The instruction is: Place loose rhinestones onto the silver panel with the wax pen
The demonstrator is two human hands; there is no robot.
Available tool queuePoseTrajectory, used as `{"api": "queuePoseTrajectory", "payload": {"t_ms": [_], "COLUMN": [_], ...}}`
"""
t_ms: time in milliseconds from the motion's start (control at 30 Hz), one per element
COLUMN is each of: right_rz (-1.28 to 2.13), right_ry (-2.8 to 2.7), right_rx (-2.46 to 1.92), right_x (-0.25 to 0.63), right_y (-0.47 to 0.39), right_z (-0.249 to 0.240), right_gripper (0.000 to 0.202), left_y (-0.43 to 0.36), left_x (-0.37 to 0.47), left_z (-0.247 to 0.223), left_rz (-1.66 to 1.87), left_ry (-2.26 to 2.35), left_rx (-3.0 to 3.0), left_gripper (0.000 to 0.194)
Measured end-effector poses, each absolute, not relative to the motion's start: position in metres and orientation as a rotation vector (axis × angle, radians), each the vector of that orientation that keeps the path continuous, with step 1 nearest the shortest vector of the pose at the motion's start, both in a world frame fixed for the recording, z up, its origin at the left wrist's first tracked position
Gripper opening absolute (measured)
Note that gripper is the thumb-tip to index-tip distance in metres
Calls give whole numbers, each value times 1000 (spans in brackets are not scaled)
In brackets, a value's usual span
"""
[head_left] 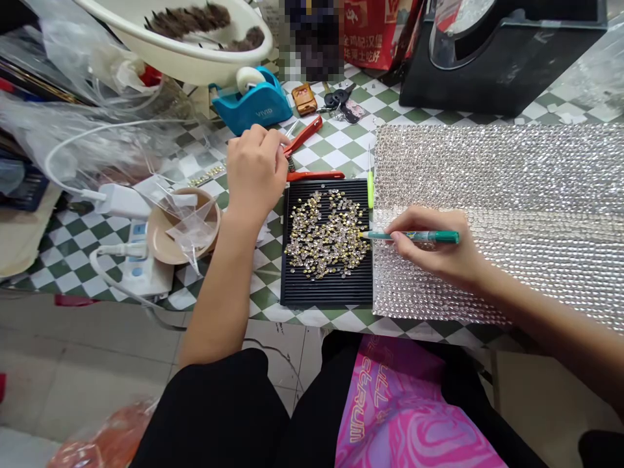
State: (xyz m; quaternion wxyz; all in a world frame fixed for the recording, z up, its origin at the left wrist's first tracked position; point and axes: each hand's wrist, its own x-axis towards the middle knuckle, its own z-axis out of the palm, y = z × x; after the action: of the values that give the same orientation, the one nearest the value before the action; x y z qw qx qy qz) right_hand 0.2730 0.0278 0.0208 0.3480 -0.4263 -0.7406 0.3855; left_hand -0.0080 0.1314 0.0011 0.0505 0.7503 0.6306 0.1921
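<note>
Between thumb and fingers my right hand (433, 244) pinches a green pen-shaped picker (414, 236), held almost level. Its pale tip meets the right edge of a pile of small gold and clear rhinestones (326, 234). They lie scattered on a black ridged tray (326, 296). Beneath my right hand spreads a large sheet of silvery rhinestones (463, 162). My left hand (256, 169) rests on the table with its fingers curled, left of red-handled pliers (316, 175). Its fingertips are hidden, so I cannot see whether they hold anything or touch the pliers.
A lime-handled needle tool (370, 190) lies between tray and sheet. Behind stand a blue tape dispenser (258, 107), keys (341, 101), a black holder (468, 78) and a white basin (195, 65). On the left are a beige bowl (158, 237), a power strip (141, 273) and cables.
</note>
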Motion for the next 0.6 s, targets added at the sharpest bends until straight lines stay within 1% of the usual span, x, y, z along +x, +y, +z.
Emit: {"api": "queuePoseTrajectory", "payload": {"t_ms": [200,367,600], "right_rz": [1010,881,827], "right_ry": [-1838,-1724,-1658], "right_rx": [-1140,-1197,-1258], "right_x": [277,298,312], "right_y": [27,27,31], "right_z": [28,38,27], "right_gripper": [6,7,5], "left_y": [130,131,130], "left_x": [-7,-7,-6], "left_z": [2,2,3], "left_rz": [581,610,601], "left_ry": [1901,1877,1897], "left_rx": [2239,2218,2225], "left_gripper": [32,31,31]}}
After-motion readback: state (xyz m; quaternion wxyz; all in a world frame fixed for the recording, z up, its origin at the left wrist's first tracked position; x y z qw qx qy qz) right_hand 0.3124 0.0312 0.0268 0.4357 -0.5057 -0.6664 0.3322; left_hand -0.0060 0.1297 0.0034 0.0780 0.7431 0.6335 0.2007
